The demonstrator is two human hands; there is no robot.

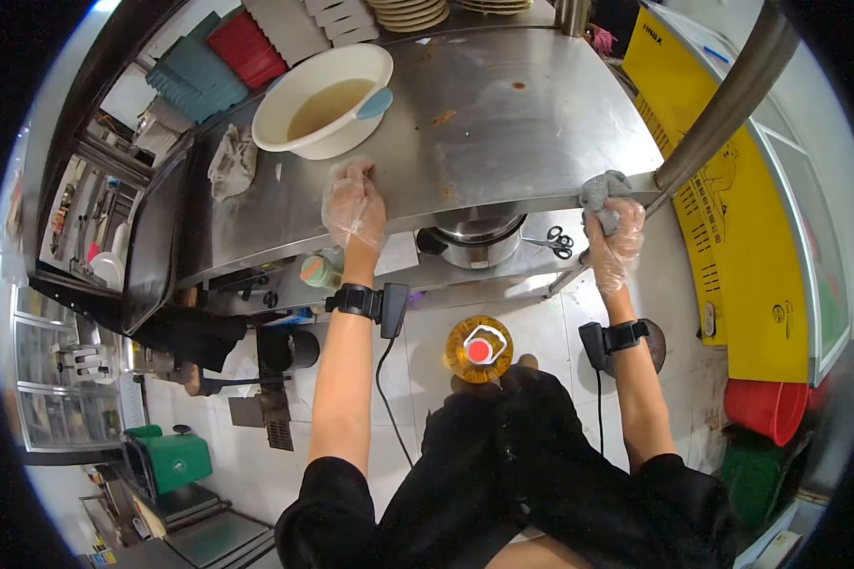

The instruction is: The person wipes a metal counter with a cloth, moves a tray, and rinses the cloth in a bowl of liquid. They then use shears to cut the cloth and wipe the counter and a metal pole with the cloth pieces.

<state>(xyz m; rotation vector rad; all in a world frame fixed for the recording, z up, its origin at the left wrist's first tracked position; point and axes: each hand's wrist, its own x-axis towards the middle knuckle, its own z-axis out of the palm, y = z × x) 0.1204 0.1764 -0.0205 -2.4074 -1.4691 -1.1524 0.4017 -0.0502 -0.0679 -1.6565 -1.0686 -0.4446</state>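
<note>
Both hands wear clear plastic gloves. My left hand (353, 201) rests on the front part of the steel table (503, 114), its fingers curled in; whether anything lies under them is hidden. Just beyond it stands a white basin (280, 104) with cloudy liquid and a light blue piece at its rim. My right hand (619, 242) is closed around a grey cloth (602, 194) at the table's right front corner, beside the metal post. A crumpled pale cloth (232, 163) lies on the table's left side.
Below the tabletop, a shelf holds a steel pot (484, 248), black scissors (559, 243) and a green-capped bottle (319, 272). An oil jug (479, 351) with a red cap stands on the floor before me. Stacked plates (410, 13) sit at the back; a yellow chest freezer (731, 218) is on the right.
</note>
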